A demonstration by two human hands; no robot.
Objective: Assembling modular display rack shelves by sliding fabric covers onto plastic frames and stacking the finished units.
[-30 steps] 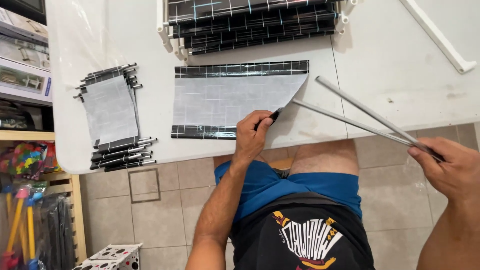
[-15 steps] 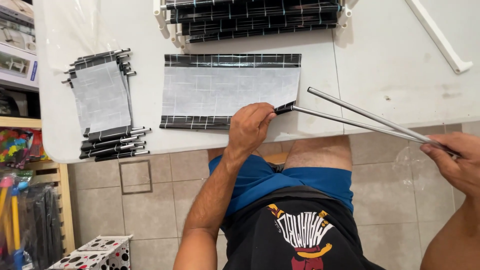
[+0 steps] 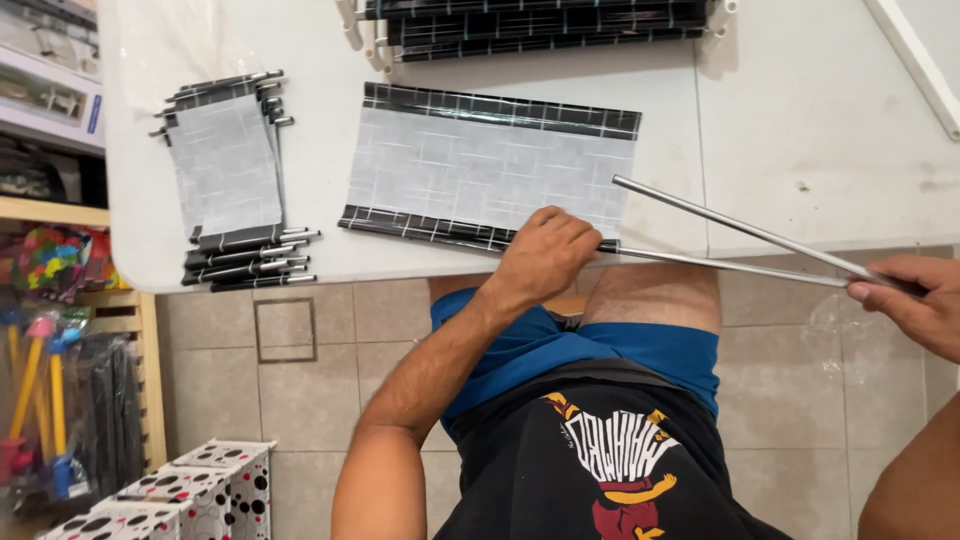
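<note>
Hands feeding metal rods into a fabric panel
Left hand (image 3: pixel 545 255) presses the grey panel (image 3: pixel 490 168) at the table's (image 3: pixel 800 120) six-o'clock edge; right hand (image 3: pixel 915 300), three o'clock, pinches two metal rods (image 3: pixel 740 245).

1. The person is wearing a black shirt (image 3: pixel 600 470) carrying a white, yellow and red graphic.
2. Blue shorts (image 3: pixel 560 345) are showing below it.
3. Both forearms are going bare, sleeveless, without watch or rings.
</note>
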